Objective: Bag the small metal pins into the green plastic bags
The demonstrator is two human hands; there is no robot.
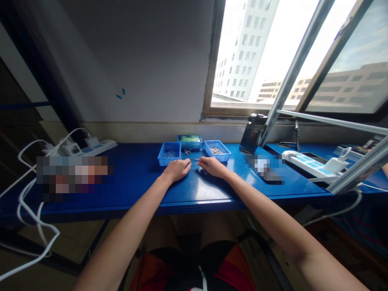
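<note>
My left hand (pixel 178 170) is closed, its fingers curled and pinched together above the blue table (pixel 127 178). Opposite it, my right hand (pixel 210 166) is also closed in a pinch. A thin, shiny metal piece (pixel 195 163) spans the small gap between the fingertips of both hands; its exact kind is too small to tell. Just behind my left hand stands a blue bin (pixel 166 162) with a few small metal parts in it. Behind my right hand, another blue bin (pixel 224 157) holds many small metal parts. Several loose metal parts (pixel 187 152) lie between the bins.
A third blue bin (pixel 181 144) with a green packet (pixel 190 138) stands against the wall. To the right are a black bottle (pixel 253 133), a metal frame post (pixel 280 95) and a power strip (pixel 312 163). White cables (pixel 26 194) and another power strip (pixel 101 147) occupy the left.
</note>
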